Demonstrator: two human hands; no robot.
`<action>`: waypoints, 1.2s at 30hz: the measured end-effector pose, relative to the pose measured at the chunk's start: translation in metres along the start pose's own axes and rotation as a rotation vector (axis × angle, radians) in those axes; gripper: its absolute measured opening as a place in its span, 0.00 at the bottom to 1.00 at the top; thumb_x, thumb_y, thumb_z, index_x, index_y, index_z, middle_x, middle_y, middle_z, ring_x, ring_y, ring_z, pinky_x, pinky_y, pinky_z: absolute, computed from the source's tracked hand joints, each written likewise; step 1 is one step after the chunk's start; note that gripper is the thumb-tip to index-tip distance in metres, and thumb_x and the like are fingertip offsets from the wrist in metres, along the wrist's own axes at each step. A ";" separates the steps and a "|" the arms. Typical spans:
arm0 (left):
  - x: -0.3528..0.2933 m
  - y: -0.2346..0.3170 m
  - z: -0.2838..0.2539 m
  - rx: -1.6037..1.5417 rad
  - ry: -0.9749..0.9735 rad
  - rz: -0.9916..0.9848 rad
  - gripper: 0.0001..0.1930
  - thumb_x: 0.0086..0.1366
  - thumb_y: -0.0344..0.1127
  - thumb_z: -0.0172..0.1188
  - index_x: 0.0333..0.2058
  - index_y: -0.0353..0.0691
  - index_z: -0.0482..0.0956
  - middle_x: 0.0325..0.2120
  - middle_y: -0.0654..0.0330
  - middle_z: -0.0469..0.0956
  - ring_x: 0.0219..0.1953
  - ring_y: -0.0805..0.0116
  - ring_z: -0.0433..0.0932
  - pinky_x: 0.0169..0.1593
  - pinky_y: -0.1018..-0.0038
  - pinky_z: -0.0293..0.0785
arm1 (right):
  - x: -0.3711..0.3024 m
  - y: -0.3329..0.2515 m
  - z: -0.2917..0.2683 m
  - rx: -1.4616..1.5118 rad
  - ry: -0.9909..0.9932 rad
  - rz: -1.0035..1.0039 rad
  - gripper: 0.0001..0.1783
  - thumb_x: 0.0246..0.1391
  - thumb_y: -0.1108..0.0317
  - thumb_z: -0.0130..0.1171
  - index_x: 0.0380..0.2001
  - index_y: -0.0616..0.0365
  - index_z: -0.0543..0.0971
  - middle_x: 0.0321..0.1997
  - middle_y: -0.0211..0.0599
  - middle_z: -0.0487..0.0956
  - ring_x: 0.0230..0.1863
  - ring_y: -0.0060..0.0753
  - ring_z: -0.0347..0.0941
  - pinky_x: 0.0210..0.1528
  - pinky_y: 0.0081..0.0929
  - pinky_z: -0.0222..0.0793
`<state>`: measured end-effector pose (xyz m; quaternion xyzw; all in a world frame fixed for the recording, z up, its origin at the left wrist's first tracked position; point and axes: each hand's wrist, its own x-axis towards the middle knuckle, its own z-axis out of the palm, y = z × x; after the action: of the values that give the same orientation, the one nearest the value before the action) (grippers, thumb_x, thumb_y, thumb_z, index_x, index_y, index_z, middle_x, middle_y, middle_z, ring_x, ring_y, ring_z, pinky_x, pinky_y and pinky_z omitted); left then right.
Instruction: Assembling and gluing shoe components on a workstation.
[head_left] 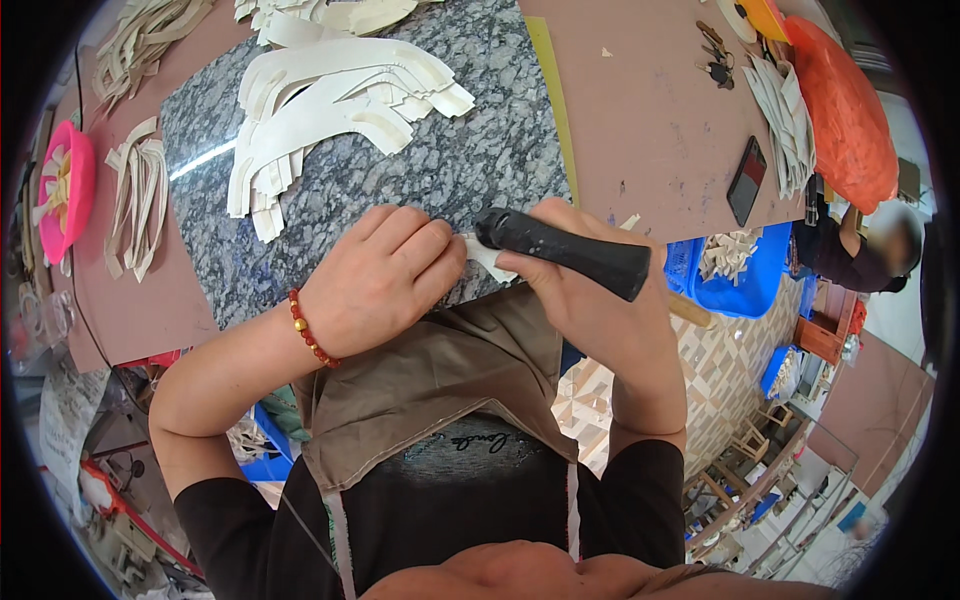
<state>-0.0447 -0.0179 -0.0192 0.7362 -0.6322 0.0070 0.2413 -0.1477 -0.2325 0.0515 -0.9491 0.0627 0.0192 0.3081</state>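
At the near edge of a speckled grey stone slab, both my hands work at a small white strip. My left hand, with a red bead bracelet on its wrist, is closed with its fingers curled at the strip's left end. My right hand is closed round a thick black-handled tool, whose handle points right. The right thumb touches the strip. The tool's working end is hard to make out. Beyond my left hand, a fanned stack of curved white pieces lies on the slab.
Bundles of pale strips and a pink basin are at the left. To the right are a phone, keys, more strips and a red bag. A blue crate stands below the table edge. Another person is farther right.
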 end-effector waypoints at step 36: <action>-0.034 0.019 -0.009 0.091 0.060 -0.096 0.16 0.55 0.30 0.61 0.43 0.30 0.80 0.37 0.56 0.74 0.39 0.61 0.75 0.43 0.69 0.77 | 0.001 -0.020 0.016 0.115 -0.080 -0.157 0.10 0.54 0.72 0.73 0.35 0.59 0.80 0.29 0.39 0.77 0.28 0.40 0.77 0.30 0.32 0.71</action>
<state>-0.0665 0.0157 -0.0155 0.7755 -0.5876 0.0461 0.2264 -0.1438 -0.2072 0.0502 -0.9303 -0.0230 0.0292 0.3649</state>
